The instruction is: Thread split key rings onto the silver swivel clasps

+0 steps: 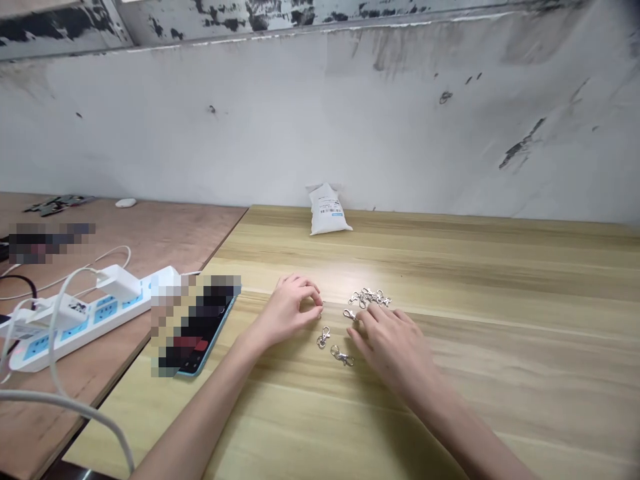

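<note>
Pale wood worktop (pixel 500 280) stands against a white wall (pixel 320 120); on it lies a heap of silver swivel clasps (pixel 370 298), two more clasps (pixel 333 347) just beside the hands; they look light, hard, slippy, best pinched by the ring; the left hand (pixel 287 310) is nearly shut, its hold unclear; the right hand (pixel 385 343) is half open, fingers (pixel 363 327) at one clasp (pixel 350 315).

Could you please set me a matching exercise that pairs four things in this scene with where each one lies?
Things:
1. White plastic barcode-labelled bag
2. Heap of silver metal lobster-clasp key rings
3. White multi-socket power strip
4. Phone in a blue case

Places:
A. On the brown plywood table
B. Left of the left hand
C. Just beyond the right hand
D. Against the wall

Pairs: 1-D, 2-C, 3-A, 4-B
</note>
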The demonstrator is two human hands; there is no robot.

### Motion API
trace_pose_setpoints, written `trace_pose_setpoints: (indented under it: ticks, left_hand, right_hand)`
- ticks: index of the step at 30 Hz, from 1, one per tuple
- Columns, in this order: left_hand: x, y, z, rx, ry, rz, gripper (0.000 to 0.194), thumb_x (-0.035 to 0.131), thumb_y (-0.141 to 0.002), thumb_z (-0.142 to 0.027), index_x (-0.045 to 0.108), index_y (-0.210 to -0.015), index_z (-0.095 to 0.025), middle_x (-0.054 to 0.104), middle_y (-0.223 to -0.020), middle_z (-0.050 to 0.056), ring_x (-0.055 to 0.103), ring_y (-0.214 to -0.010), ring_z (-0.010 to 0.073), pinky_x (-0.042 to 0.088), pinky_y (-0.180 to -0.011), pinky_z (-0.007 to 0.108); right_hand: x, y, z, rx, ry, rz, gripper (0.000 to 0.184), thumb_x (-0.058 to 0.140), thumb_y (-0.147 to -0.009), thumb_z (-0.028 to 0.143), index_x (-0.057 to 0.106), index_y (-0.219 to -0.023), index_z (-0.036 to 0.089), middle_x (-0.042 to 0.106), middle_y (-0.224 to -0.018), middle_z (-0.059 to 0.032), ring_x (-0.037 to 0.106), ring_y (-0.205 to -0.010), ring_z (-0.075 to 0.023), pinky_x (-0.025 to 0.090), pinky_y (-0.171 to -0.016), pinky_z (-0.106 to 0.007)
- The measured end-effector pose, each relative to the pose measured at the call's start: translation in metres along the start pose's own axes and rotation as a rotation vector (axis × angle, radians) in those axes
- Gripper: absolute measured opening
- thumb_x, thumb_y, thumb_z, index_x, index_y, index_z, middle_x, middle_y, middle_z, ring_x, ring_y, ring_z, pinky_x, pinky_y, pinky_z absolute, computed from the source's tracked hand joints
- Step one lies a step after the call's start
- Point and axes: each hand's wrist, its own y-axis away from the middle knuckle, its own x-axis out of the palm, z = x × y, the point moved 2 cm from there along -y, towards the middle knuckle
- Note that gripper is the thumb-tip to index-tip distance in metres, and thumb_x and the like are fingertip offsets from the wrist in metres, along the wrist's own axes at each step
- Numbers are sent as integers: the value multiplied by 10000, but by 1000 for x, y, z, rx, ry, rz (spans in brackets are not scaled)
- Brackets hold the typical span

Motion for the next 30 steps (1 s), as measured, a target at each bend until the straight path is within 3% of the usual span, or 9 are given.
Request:
trace_pose_setpoints:
  ticks: [6,12,18,23,26,28,30]
  left_hand:
    - [0,-1,0,-5,3,6,57,655,-825,-206,668,-771,-215,680,-970,8,579,-1008,213,358,-953,405]
    - [2,0,1,19,8,22,71,629,-848,-214,663,-786,-214,680,-977,12,575,-1003,210,359,-953,403]
    - [3,0,1,27,12,25,103,604,-863,-246,661,-786,-209,683,-971,25,577,-993,217,375,-949,405]
    - [3,0,-1,28,15,13,75,609,-852,-215,663,-801,-210,683,-956,18,582,-981,212,382,-940,405]
    - [3,1,-2,35,21,2,61,618,-842,-201,662,-801,-212,681,-955,17,579,-981,210,384,-937,400]
    - [3,1,-4,44,24,7,58,627,-840,-197,663,-797,-214,676,-963,15,576,-993,206,386,-943,393]
    - [4,2,-7,61,21,5,59,634,-845,-203,666,-798,-219,669,-1003,16,569,-1027,207,381,-965,395]
  right_hand:
    - [-2,-17,16,-114,197,154,204,533,-837,19,688,-821,151,683,-878,-94,625,-799,-220,403,-694,-326]
    - [-11,-32,36,-166,363,315,197,567,-833,64,698,-707,140,688,-740,-143,612,-753,-269,390,-657,-355]
    - [-11,-45,33,-136,292,256,206,622,-790,47,669,-627,163,677,-631,-122,606,-687,-263,367,-626,-349]
    - [-13,-43,7,-114,171,145,207,604,-774,11,692,-671,167,713,-701,-109,629,-726,-236,378,-620,-324]
    - [-15,-35,-13,-45,-1,96,167,607,-807,112,696,-703,207,708,-703,-37,626,-650,-175,394,-555,-273]
    - [-15,-27,-21,19,-518,-22,141,600,-823,160,695,-743,227,692,-728,-4,610,-640,-144,449,-591,-257]
    - [-10,-19,-24,81,-894,-107,125,597,-852,246,698,-781,225,682,-797,-18,619,-698,-150,494,-650,-275]
